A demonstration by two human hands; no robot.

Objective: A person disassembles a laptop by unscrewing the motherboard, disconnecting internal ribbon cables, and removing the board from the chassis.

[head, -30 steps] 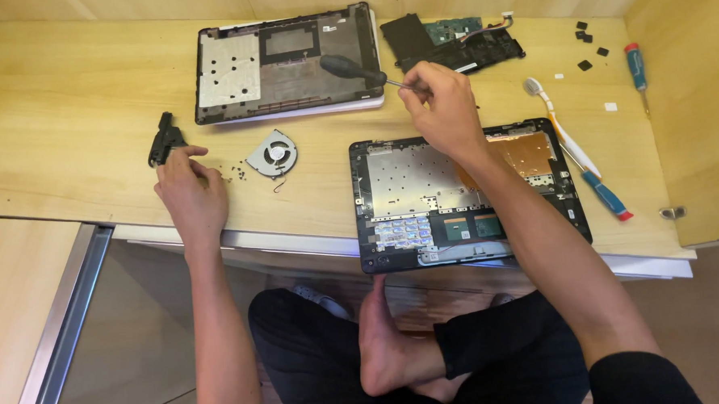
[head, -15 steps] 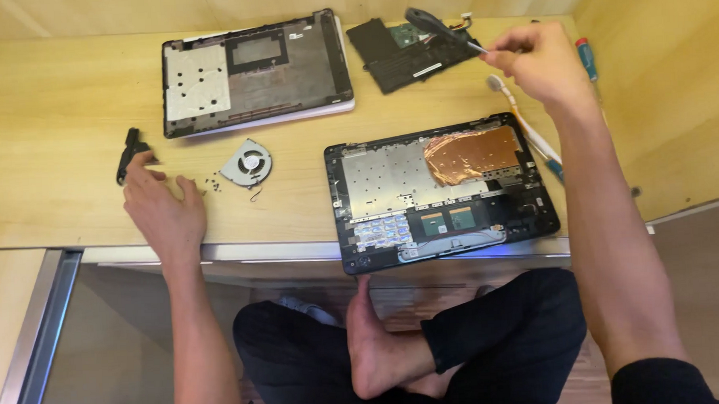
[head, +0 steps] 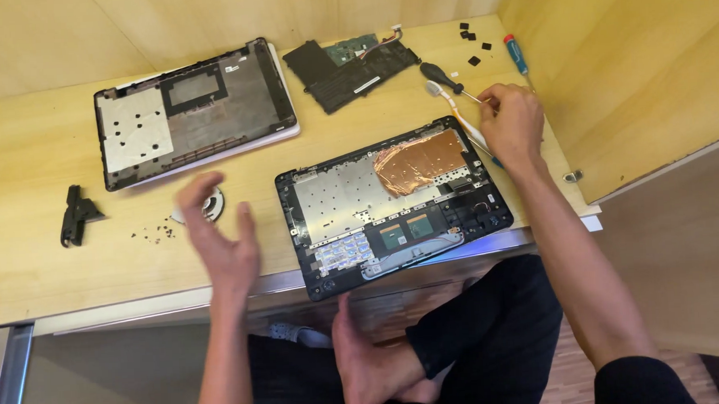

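Since half a second ago our left hand (head: 219, 236) has lifted off the small black bracket (head: 77, 214) and swung right, while our right hand (head: 511, 123) has come nearer, out to the right of the open laptop chassis (head: 392, 205).

Nearest us, the chassis overhangs the near edge of the wooden desk (head: 39, 264), keyboard plate and copper foil facing up. Left hand hovers just left of it, fingers spread and loose, palm turned right, holding nothing, partly over the round fan (head: 209, 207). Loose screws (head: 155, 233) lie just beside the fan.

Farther right, right hand is curled, fingertips pinching the metal shaft of the black-handled screwdriver (head: 443, 75), wrist bent back over the white toothbrush (head: 453, 113).

Advice: regrip at the handle before driving anything; shaft pinch gives poor torque. Keep left hand clear of the screws.

Far side: detached bottom cover (head: 194, 112) left, battery with board (head: 353, 61) centre, blue screwdriver (head: 516, 54) right.
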